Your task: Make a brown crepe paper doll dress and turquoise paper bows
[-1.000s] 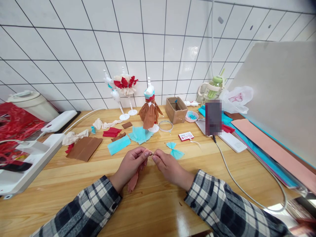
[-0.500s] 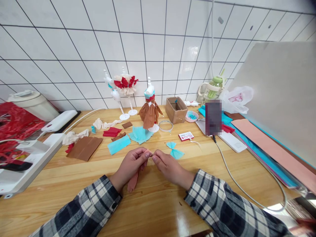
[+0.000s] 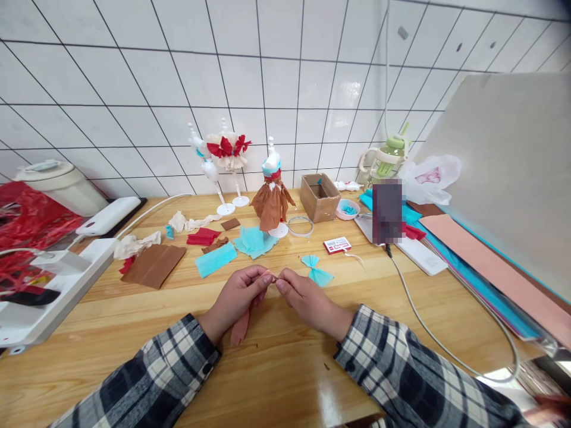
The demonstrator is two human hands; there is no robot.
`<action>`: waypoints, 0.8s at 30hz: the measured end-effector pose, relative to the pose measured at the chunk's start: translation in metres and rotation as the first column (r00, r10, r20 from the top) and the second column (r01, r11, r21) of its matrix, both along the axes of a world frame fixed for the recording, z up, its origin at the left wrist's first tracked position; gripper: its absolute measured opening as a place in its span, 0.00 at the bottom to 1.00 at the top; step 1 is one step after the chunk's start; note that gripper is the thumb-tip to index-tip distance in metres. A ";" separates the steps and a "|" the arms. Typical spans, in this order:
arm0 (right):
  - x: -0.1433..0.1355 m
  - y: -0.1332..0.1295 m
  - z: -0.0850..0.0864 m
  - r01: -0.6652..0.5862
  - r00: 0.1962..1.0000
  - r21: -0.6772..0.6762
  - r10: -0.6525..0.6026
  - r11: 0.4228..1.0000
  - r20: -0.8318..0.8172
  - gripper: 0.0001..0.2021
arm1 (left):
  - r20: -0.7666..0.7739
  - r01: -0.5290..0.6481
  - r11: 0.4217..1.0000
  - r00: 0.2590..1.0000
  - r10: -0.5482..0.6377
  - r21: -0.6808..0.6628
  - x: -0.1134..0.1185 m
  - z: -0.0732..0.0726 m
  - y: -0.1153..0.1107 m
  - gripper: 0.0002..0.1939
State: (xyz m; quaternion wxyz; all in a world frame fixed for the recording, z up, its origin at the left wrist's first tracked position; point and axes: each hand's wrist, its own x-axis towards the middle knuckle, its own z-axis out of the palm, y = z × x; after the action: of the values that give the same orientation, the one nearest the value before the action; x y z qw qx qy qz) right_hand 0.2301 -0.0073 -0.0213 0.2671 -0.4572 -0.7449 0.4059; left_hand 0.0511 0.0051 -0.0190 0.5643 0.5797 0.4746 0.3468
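My left hand (image 3: 243, 291) is closed around a pinkish-brown crepe paper strip (image 3: 239, 330), whose loose end hangs below the palm. Thumb and forefinger of my right hand (image 3: 307, 300) pinch a thin, twisted-looking bit at the strip's upper end, almost touching the left fingertips. The fingers hide most of that bit. Just beyond my right hand lies a light-blue crepe paper bow (image 3: 317, 271). A flat light-blue paper piece (image 3: 216, 260) and crumpled light-blue sheets (image 3: 255, 241) lie past my left hand.
A small dress form in a brown paper skirt (image 3: 271, 205) stands at the back, with others to its left. Right of it are a cardboard box (image 3: 320, 205) and a metal ring (image 3: 301, 226). A power strip (image 3: 57, 291) sits left; a cable (image 3: 428, 336) curves along the right.
Both hands keep the same pinched hold on the crepe paper, with barely any movement. The camera view has shifted very slightly.
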 end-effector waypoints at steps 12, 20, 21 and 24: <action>0.000 0.001 -0.003 -0.010 0.999 0.025 0.009 1.000 0.034 0.11 | 0.020 0.027 0.999 0.999 -0.026 -0.022 0.000 -0.001 0.000 0.17; 0.003 0.001 -0.002 -0.023 0.998 0.015 0.022 1.000 0.057 0.12 | 0.039 0.033 0.999 0.999 -0.032 -0.034 -0.001 -0.003 0.000 0.16; 0.003 0.001 -0.002 -0.025 0.998 0.014 0.025 1.000 0.059 0.12 | 0.041 0.037 0.999 0.999 -0.036 -0.031 -0.001 -0.003 0.000 0.16; 0.002 0.001 -0.003 -0.024 0.998 0.011 0.024 1.000 0.060 0.12 | 0.036 0.052 0.998 0.998 -0.051 -0.025 -0.002 -0.005 0.001 0.15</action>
State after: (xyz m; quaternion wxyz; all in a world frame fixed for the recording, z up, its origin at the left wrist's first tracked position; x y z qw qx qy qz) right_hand 0.2324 -0.0063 -0.0241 0.2424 -0.4587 -0.7603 0.3909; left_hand 0.0488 0.0064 -0.0240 0.5889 0.5780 0.4539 0.3364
